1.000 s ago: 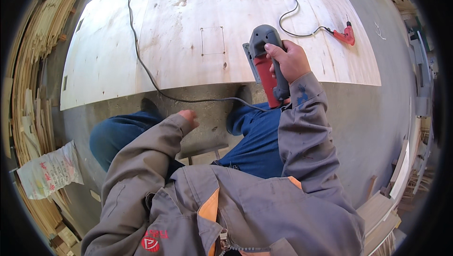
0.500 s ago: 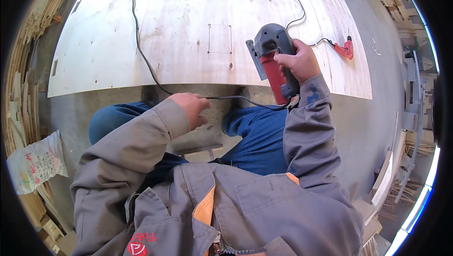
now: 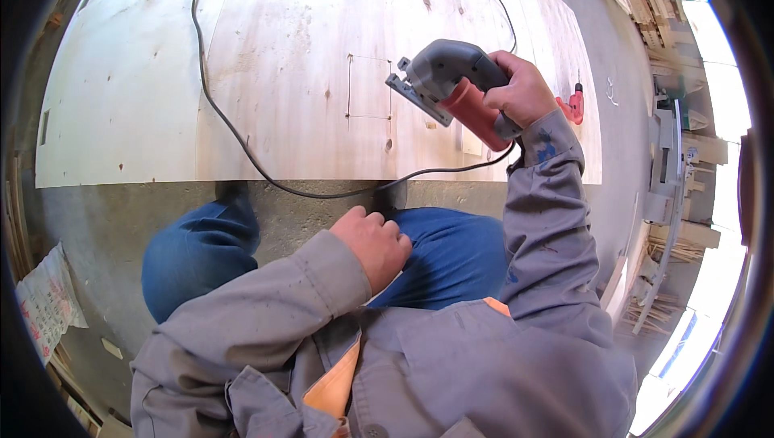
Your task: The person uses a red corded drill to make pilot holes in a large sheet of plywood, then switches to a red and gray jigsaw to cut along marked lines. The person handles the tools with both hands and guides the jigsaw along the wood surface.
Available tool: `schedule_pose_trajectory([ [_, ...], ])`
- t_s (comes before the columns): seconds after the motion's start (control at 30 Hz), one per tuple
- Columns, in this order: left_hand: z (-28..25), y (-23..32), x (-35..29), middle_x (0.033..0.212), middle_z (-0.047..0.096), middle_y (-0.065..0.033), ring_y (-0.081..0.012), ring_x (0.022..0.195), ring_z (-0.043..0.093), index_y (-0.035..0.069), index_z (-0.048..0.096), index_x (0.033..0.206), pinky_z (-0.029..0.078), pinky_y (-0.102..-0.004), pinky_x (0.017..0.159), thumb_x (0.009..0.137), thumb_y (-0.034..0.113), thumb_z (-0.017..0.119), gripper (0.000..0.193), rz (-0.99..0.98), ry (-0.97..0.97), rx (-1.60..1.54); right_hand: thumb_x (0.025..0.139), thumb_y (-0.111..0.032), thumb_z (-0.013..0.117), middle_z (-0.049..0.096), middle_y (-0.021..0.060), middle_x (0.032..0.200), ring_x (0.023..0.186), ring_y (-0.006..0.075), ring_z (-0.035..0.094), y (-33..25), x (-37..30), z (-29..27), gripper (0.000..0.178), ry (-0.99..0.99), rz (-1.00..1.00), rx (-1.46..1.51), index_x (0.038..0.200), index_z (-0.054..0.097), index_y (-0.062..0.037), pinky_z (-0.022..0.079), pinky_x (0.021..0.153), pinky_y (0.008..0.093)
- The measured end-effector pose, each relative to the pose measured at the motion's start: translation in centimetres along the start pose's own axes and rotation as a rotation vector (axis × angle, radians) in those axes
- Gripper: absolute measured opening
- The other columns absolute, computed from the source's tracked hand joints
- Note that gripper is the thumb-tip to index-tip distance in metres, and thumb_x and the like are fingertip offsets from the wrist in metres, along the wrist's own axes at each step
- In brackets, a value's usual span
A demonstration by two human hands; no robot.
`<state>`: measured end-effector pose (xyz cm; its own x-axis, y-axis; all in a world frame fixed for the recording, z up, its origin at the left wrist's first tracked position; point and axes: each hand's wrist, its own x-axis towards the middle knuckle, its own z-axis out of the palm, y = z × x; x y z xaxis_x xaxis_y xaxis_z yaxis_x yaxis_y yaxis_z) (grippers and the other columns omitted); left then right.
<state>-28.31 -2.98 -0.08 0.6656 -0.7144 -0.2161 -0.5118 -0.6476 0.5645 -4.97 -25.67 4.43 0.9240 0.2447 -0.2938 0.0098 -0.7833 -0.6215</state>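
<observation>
My right hand (image 3: 526, 93) is wrapped round the handle of a grey and red jigsaw (image 3: 472, 112), held above a pale plywood sheet (image 3: 282, 107). Its flat metal base tilts toward the left. A black power cord (image 3: 235, 138) runs from the rear of the tool, sags past the sheet's near edge and loops back across the wood. My left hand (image 3: 374, 248) is curled into a loose fist over my right thigh, with nothing visible in it. A thin-lined rectangle (image 3: 349, 87) with small dark holes at corners is marked on the sheet, left of the jigsaw.
A red power drill (image 3: 576, 106) lies near the sheet's right edge. Timber is stacked at the far right (image 3: 637, 2), beside metal framing (image 3: 663, 172). A printed white sack (image 3: 48, 301) sits at the left on the concrete floor (image 3: 121, 232).
My left hand has moved away from the cord, down and right toward my thigh, and its fingers have curled in. The jigsaw has tilted, its base swinging left and its rear to the right.
</observation>
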Motion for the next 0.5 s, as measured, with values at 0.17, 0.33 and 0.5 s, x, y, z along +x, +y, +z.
schedule_pose_trajectory([
  [0.17,-0.5,-2.1,-1.4,0.093,0.069,-0.0078,-0.0272,0.094,0.069,0.01,0.064,0.101,0.05,-0.0395,0.083,0.087,0.02,0.068,0.017,-0.04,0.014,-0.037,0.069,0.004,0.058,0.067,0.008,0.089,0.086,0.0203,0.063,0.2,3.7,0.5,0.042,0.038,0.017,-0.017,0.109,0.071,-0.0023,0.051,0.084,0.0324],
  [0.33,-1.4,-3.5,-1.5,0.092,0.068,-0.0076,-0.0267,0.093,0.069,0.009,0.064,0.1,0.05,-0.039,0.083,0.087,0.02,0.068,0.018,-0.074,0.004,-0.049,0.063,0.003,0.067,0.065,0.0056,0.091,0.084,0.0202,0.062,0.3,6.7,0.9,0.048,-0.004,0.004,-0.038,0.111,0.069,-0.0031,0.052,0.082,0.0341],
  [0.5,-1.7,-4.9,-0.1,0.092,0.068,-0.0074,-0.0271,0.092,0.069,0.009,0.064,0.101,0.05,-0.0393,0.082,0.087,0.02,0.068,0.018,-0.076,-0.004,-0.062,0.067,0.008,0.055,0.066,0.0069,0.088,0.088,0.0188,0.062,0.4,7.4,1.1,0.046,-0.014,0.069,0.001,0.11,0.071,-0.0026,0.05,0.086,0.031],
])
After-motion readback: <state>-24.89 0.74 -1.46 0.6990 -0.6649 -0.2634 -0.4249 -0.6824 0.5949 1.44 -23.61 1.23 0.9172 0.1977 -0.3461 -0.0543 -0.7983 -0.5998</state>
